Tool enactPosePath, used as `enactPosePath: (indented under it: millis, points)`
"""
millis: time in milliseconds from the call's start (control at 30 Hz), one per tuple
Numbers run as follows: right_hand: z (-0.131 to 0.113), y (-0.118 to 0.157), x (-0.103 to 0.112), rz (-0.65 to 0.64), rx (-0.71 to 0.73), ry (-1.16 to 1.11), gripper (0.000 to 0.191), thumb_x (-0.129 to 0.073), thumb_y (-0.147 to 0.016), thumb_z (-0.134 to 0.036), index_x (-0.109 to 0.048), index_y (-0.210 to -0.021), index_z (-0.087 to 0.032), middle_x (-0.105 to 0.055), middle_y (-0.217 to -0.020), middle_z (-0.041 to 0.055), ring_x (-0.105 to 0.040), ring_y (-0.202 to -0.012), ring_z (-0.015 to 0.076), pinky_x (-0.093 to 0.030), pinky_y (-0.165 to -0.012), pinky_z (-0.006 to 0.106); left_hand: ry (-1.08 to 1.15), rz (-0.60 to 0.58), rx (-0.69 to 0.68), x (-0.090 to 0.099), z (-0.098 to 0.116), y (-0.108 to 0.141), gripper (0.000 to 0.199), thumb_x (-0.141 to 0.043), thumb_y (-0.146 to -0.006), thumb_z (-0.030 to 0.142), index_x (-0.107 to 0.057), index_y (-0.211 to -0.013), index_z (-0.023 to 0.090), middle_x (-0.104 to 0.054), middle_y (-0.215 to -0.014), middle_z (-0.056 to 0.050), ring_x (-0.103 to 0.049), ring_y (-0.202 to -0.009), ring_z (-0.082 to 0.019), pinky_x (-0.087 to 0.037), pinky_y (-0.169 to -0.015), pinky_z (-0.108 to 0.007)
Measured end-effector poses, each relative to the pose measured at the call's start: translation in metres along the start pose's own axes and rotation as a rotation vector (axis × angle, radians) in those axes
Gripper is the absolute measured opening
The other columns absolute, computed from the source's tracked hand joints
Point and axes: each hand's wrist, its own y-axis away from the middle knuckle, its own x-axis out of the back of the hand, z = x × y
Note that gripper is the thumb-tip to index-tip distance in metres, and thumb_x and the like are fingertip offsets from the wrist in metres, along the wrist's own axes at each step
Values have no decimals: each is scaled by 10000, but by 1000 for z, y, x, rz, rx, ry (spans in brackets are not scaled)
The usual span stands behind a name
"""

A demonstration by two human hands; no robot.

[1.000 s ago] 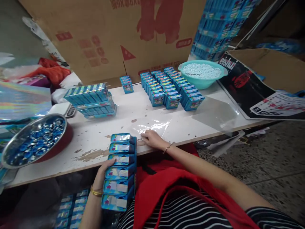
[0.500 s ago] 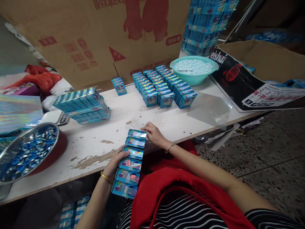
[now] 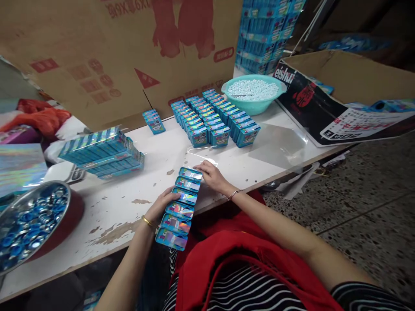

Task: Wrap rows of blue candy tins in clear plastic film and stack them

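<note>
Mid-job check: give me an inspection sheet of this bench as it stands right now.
Surface: white table, paint chipped near the front edge.
Job's things: row of blue boxes overhanging the front edge; clear film beyond it.
Clutter: grouped blue boxes, stacked packs, teal basin of white pellets, metal bowl of blue caps.
Hands: left hand on the row's side; right hand at its far end.
Cables: nothing seen.
Surroundings: cardboard behind, speckled floor.

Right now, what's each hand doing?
Left hand: grips the row of blue boxes from its side.
Right hand: rests on the row's far end.
</note>
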Motion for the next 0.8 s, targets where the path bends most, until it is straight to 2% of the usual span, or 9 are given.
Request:
enactPosePath:
  millis: [100,200,267,333,433,533,600,800]
  points:
    - [-1,2,0,-74,3,130,304,-422,-897,-98,-671,-1061,-164,-517,-863,55,-528,-846,171,-437,-799,301,-328,178,-126,19,1,-10,509,-619,-727,576,-650,-1001,148,-642,-1041,-106,-587,-1009,-276,-459,-888,-398]
    - [-7,8,-1,-129,-21,347,376,-409,-863,-64,-625,-1156,-158,-539,-929,79,-508,-907,199,-425,-841,320,-657,338,-391,40,2,-22,496,-501,-808,576,-640,-1060,172,-585,-1181,-108,-512,-1151,-269,-387,-995,-407]
    - [-13,14,-3,-136,-59,515,421,-452,-835,-75,-563,-1236,-136,-565,-1027,106,-493,-974,226,-402,-876,342,-840,338,-565,48,7,-34,463,-468,-849,494,-581,-1178,188,-566,-1205,-109,-507,-1144,-256,-380,-986,-415]
    - [-19,18,-4,-133,-120,655,378,-495,-823,-103,-561,-1196,-117,-592,-1046,117,-494,-982,244,-380,-860,351,-1059,314,-682,48,15,-48,474,-502,-842,400,-516,-1271,197,-545,-1232,-119,-487,-1147,-269,-365,-963,-431]
    - [-28,16,-5,-114,-196,785,135,-472,-886,-160,-595,-939,-144,-626,-893,91,-521,-870,230,-342,-773,338,-1345,308,-709,41,29,-70,408,-535,-831,329,-548,-1212,182,-564,-1187,-133,-490,-1089,-296,-348,-872,-426]
    - [-37,9,-7,-73,-195,850,161,-430,-928,-179,-563,-840,-159,-628,-837,80,-526,-806,209,-307,-720,324,-1475,321,-704,36,39,-83,203,-501,-861,300,-603,-989,179,-628,-993,-105,-524,-956,-273,-321,-805,-400]
    - [-41,5,-8,-50,-192,867,153,-429,-923,-164,-556,-838,-160,-630,-840,77,-530,-791,200,-295,-699,319,-1495,306,-715,36,42,-85,169,-516,-852,288,-594,-960,185,-636,-921,-82,-531,-911,-258,-309,-794,-392]
    - [-47,3,-7,1,-250,699,108,-474,-883,-159,-542,-804,-185,-617,-809,21,-535,-751,158,-303,-650,271,-1526,192,-721,44,48,-77,385,-575,-794,369,-546,-1127,179,-590,-1076,-107,-516,-1003,-279,-325,-823,-399]
